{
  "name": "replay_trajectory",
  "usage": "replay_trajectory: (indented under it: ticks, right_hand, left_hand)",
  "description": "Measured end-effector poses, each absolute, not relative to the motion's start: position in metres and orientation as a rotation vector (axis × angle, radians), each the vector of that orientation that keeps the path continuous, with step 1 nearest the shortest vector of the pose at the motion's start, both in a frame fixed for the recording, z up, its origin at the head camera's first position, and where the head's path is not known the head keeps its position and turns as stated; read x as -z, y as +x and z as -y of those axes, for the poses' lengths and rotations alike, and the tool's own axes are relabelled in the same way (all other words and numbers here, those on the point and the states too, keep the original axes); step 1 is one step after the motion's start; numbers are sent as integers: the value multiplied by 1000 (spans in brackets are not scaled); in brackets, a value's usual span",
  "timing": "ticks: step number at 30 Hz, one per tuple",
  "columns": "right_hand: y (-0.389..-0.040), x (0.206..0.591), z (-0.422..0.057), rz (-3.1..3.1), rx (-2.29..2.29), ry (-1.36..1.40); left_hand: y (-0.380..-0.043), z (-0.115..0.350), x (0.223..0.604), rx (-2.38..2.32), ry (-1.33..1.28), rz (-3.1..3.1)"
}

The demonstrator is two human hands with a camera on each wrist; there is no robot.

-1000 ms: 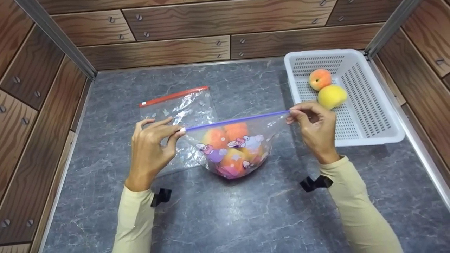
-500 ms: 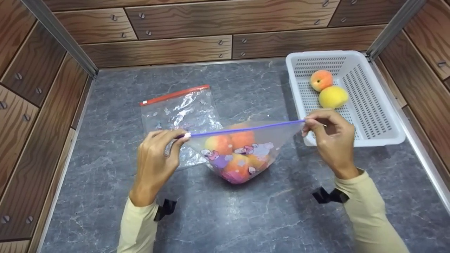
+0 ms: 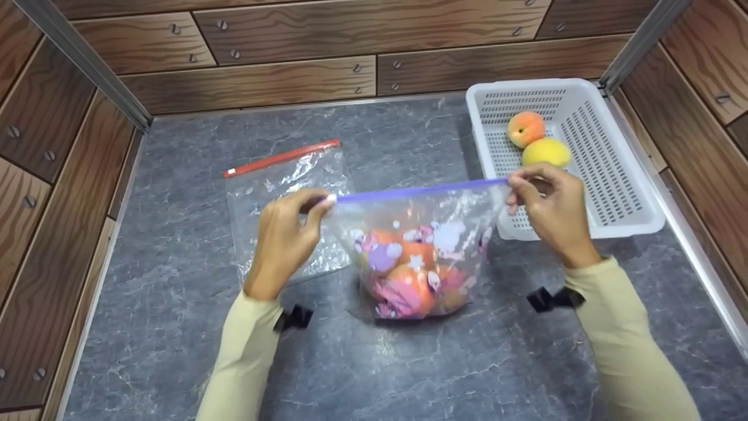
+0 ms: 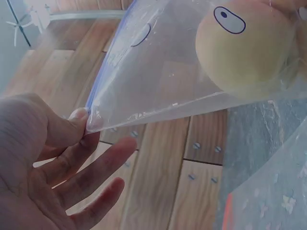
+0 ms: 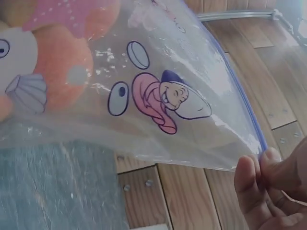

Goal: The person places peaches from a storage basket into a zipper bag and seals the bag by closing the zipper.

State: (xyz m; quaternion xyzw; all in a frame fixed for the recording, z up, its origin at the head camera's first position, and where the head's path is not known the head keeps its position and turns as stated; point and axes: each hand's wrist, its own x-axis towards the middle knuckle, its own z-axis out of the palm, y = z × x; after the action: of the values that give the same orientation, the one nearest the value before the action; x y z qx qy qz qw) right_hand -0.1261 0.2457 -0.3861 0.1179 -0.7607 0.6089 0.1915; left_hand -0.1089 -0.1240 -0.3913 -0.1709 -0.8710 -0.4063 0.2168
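A clear zip bag (image 3: 421, 228) with a purple top strip and cartoon prints hangs between my hands, bulging with several peaches (image 3: 409, 289). My left hand (image 3: 286, 240) pinches the strip's left end, at the white slider, between thumb and forefinger. At the opposite top corner, my right hand (image 3: 555, 213) pinches the strip's right end. In the left wrist view the bag's corner (image 4: 93, 122) is caught at the thumb while the other fingers are spread. The right wrist view shows thumb and fingertips on the other corner (image 5: 256, 160). The purple strip looks taut.
A second clear bag (image 3: 292, 234) with a red strip lies flat behind my left hand. At the right stands a white perforated basket (image 3: 631, 225), holding a peach (image 3: 526, 129) and a yellow mango (image 3: 547, 153). Wood-patterned walls (image 3: 292, 35) enclose the grey marbled surface (image 3: 409, 374).
Both hands have shifted right while pinching the purple-stripped bag. Its strip has gone up in the last half second, and the bag now hangs taller, showing more of its front.
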Motion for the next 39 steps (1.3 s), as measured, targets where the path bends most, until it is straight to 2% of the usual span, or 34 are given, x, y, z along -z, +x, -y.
replay_trajectory:
  ticks: [10,18,27,39]
  right_hand:
    - [-197,392,-242,2513,-1561,53]
    - [-243,401,-232,2749,-1486,-91]
    - [-265,403,-224,2876,-1319,-151]
    - [-270,413,-220,2879,-1264,-26]
  left_hand:
    - [-183,109,399,1077,-242,2665]
    - [-223,106,415,1050,-122,2763]
    - [-247,105,427,1035,7,2840]
    - [-259,106,440,1049,92,2910]
